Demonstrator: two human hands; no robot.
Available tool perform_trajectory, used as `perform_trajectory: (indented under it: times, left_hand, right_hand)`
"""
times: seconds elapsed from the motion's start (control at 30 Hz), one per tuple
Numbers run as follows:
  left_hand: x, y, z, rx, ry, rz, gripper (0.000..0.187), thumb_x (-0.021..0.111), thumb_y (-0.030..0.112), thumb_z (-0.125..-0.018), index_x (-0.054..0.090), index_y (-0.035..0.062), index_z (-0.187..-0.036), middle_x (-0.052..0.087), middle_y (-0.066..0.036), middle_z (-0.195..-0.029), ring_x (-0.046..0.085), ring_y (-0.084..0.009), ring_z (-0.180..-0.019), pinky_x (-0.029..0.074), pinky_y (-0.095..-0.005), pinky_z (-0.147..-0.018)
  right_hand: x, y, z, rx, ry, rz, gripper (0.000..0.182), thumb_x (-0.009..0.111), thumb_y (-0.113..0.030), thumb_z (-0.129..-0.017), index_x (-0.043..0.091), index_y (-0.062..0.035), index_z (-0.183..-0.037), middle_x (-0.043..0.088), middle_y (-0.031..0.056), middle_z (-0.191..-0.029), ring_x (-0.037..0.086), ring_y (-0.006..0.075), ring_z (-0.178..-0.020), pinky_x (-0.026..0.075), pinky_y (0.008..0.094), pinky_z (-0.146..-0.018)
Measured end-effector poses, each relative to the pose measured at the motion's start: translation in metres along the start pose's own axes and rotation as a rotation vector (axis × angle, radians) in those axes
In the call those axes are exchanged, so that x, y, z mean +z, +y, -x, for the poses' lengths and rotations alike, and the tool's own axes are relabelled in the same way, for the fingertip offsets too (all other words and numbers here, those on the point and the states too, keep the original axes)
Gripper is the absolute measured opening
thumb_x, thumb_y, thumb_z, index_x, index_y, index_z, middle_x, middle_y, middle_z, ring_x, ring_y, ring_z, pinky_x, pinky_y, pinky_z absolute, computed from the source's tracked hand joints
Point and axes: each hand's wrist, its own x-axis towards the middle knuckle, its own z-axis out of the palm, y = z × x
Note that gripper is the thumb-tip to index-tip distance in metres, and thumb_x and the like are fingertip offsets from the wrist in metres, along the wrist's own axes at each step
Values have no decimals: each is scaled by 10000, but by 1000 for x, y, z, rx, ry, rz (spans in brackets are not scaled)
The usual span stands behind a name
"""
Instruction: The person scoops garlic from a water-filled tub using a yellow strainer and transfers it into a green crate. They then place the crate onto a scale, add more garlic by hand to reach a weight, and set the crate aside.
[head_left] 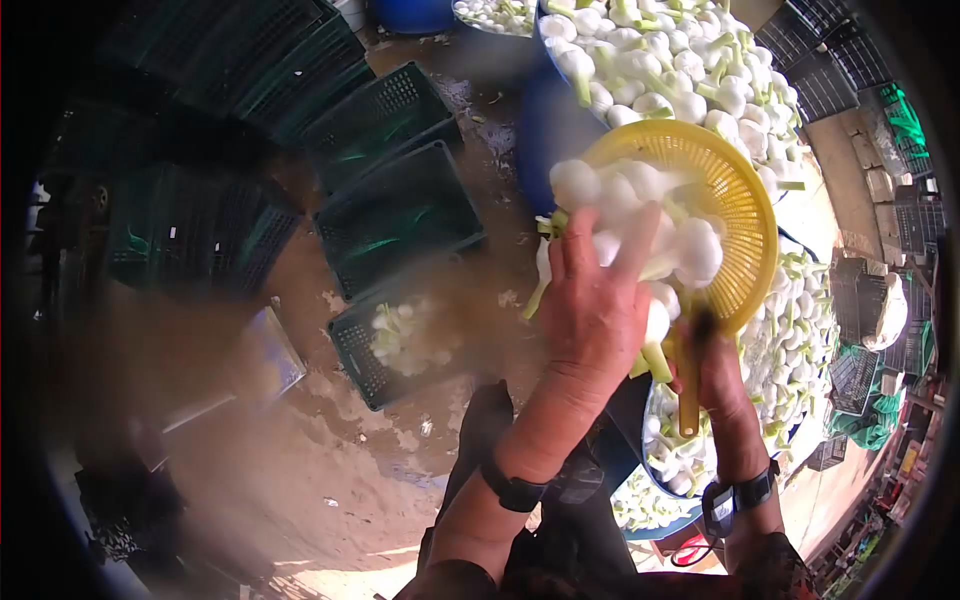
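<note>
My right hand is closed around the handle of a yellow plastic strainer, its inside turned towards me. White garlic bulbs with short green stems lie in the strainer, and some bulge past its left rim. My left hand presses on these bulbs, its fingers spread over them and the undersides hidden. Several bulbs are blurred. Behind the strainer stands a large blue tub heaped with more garlic bulbs. Another heap of garlic lies close by my right hand.
Dark green crates stand on the dirt floor to the left. A lower crate has some garlic in it. More stacked crates rise at the upper left, and black crates at the upper right. Haze blurs the left side.
</note>
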Motion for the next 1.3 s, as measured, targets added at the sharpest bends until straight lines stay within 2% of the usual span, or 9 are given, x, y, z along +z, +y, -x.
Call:
perform_trajectory:
  times: [0.17,0.23,0.37,0.47,0.63,0.97,1.13,1.2,1.3]
  left_hand:
    - [-39,-200,-26,-171,173,154,613,711,59,-682,517,158,-1255,473,-144,-1229,489,-311,-1122,441,-379,-933]
    - [-56,-263,-6,-379,111,-86,569,712,64,-697,530,111,-1234,479,-145,-1258,473,-294,-1169,413,-364,-969]
    - [-89,-337,79,-562,103,-77,484,699,49,-708,562,51,-1172,558,-122,-1115,582,-231,-917,482,-330,-846]
    - [-85,-338,153,-660,16,-68,450,700,43,-714,573,38,-1145,577,-115,-1052,582,-203,-794,514,-305,-708]
    - [-40,-246,225,-704,-322,168,422,700,47,-721,573,33,-1124,582,-129,-1053,594,-229,-812,515,-302,-680]
    - [57,37,110,59,-634,721,531,701,74,-724,482,35,-1206,520,-161,-1143,521,-337,-1057,437,-378,-908]
    - [181,70,111,65,-490,193,766,777,154,-642,409,59,-1306,433,-199,-1266,404,-388,-1159,345,-448,-986]
    - [217,62,118,-10,-455,41,811,795,188,-623,397,67,-1319,413,-208,-1279,377,-405,-1169,319,-462,-1000]
    - [258,50,123,-24,-338,-140,857,811,241,-601,388,106,-1334,416,-217,-1265,387,-414,-1155,333,-461,-986]
  right_hand:
    - [146,44,-148,-381,-37,402,456,549,-131,-820,394,52,-1207,608,164,-780,605,248,-523,477,327,-435]
    - [181,62,-196,-715,132,1145,687,576,-142,-786,214,21,-1346,612,229,-909,633,346,-647,512,407,-560]
    - [225,54,-222,-686,237,1250,827,608,-164,-768,81,-57,-1395,623,227,-939,628,390,-754,507,439,-646]
    - [208,39,-216,-810,261,893,594,620,-153,-793,296,-43,-1278,631,206,-882,632,366,-719,510,386,-607]
    - [113,15,-100,-431,218,304,320,607,-276,-865,529,20,-960,583,91,-716,545,149,-466,398,244,-379]
    - [-185,12,149,301,972,492,270,549,-152,-844,475,41,-1017,577,118,-669,550,151,-440,413,261,-349]
    - [-258,93,141,137,847,919,410,525,-86,-759,361,165,-1039,597,285,-777,626,329,-536,522,374,-481]
    - [-246,54,111,441,726,516,367,522,-104,-785,385,146,-1018,601,223,-728,617,264,-480,486,354,-379]
    - [-251,99,66,317,746,380,366,529,-123,-801,386,135,-1019,596,205,-754,609,234,-473,471,340,-363]
